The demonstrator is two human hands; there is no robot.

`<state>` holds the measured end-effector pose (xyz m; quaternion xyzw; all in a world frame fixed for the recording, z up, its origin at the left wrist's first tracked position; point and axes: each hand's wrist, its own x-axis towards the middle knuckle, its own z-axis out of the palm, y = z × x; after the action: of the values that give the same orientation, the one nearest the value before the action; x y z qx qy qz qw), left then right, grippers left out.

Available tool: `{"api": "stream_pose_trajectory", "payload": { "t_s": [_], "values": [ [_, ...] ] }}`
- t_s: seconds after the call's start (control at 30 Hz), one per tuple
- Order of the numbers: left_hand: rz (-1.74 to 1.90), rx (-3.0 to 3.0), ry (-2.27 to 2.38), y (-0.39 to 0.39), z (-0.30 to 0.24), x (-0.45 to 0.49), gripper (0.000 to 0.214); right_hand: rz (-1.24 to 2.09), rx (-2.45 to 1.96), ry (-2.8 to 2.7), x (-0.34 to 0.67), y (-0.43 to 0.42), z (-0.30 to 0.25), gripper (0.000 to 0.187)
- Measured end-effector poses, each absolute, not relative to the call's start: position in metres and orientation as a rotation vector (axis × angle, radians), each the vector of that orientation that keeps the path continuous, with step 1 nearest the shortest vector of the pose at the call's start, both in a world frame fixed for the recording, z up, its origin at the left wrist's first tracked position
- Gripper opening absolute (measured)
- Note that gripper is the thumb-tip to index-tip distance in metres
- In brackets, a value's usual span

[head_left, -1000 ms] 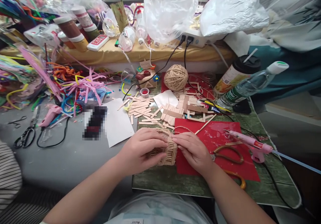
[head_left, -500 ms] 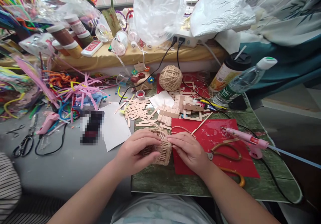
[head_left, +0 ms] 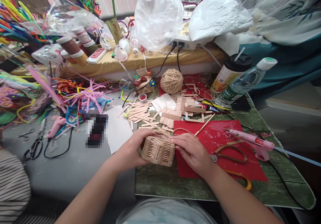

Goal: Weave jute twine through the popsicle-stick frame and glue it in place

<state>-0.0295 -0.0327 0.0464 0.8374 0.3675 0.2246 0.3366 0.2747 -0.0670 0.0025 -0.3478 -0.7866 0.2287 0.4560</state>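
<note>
A small box-like basket of twine-wrapped slats sits between my hands, tilted so that its slatted sides show. My left hand is wrapped round its left side, the thumb low in front. At the top right edge, my right hand pinches a strand of twine between thumb and fingertips. The strand loops away over the red sheet. Further back lies a ball of twine.
A pink glue gun and brown-handled scissors lie at the right. Craft sticks and bundled sticks are spread behind. A water bottle stands back right. Pipe cleaners pile up at left, beside black scissors.
My left hand has shifted from over the basket to round its left side, and more of the basket's slatted sides shows. The whole view has moved slightly.
</note>
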Motion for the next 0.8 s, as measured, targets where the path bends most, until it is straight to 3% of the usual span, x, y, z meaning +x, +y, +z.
{"api": "stream_pose_trajectory", "payload": {
  "t_s": [0.23, 0.57, 0.8],
  "values": [
    [0.625, 2.158, 0.895, -0.037, 0.047, -0.038, 0.129, 0.5, -0.848, -1.98, 0.275, -0.07, 0.003, 0.039],
    [0.91, 1.784, 0.988, -0.067, 0.007, -0.022, 0.128, 0.337, -0.743, -2.089, 0.268, -0.08, 0.007, 0.043],
    [0.696, 2.168, 0.854, -0.055, 0.036, -0.034, 0.127, 0.433, -0.786, -2.039, 0.272, -0.077, 0.003, 0.045]
  ]
}}
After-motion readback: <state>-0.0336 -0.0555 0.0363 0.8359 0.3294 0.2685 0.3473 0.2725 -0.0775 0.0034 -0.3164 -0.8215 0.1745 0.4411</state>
